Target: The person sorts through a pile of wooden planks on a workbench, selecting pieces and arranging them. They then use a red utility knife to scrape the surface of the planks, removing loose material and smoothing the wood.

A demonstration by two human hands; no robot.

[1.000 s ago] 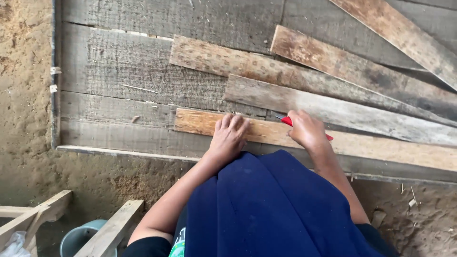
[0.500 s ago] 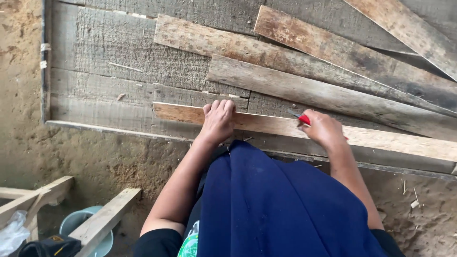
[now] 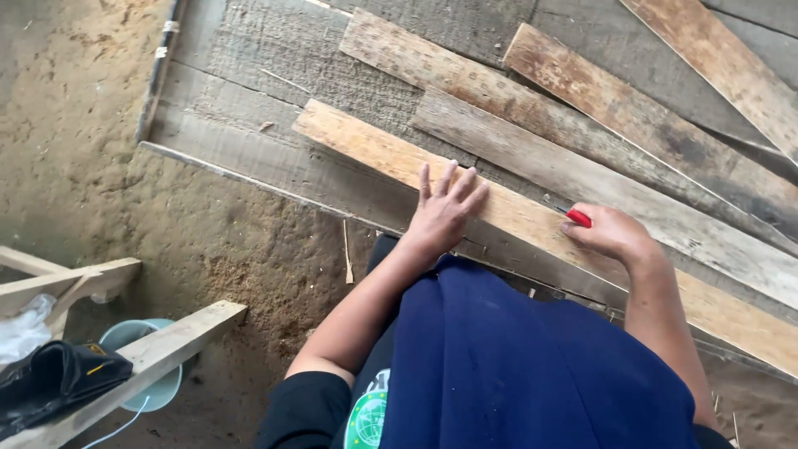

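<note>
The view swings since a moment ago: the planks now run diagonally, and the pale plank (image 3: 366,150) under the hands slants from far left to near right, where before it lay almost level. The left hand (image 3: 440,214) has gone from curled to flat, fingers fanned wide and pressing down on that plank, holding nothing. The right hand (image 3: 611,234) stays closed around a red-tipped marker (image 3: 578,218), its tip touching the same plank just right of the left hand. Count them: two hands, one marker, and five loose planks in sight, the pale one nearest and four weathered ones (image 3: 582,175) fanned out beyond it, all lying on grey boards (image 3: 249,75) on the dirt floor (image 3: 91,166). Near left, a light blue bucket (image 3: 141,366) sits under a wooden frame (image 3: 179,341), with a black bag (image 3: 50,382) beside it.
</note>
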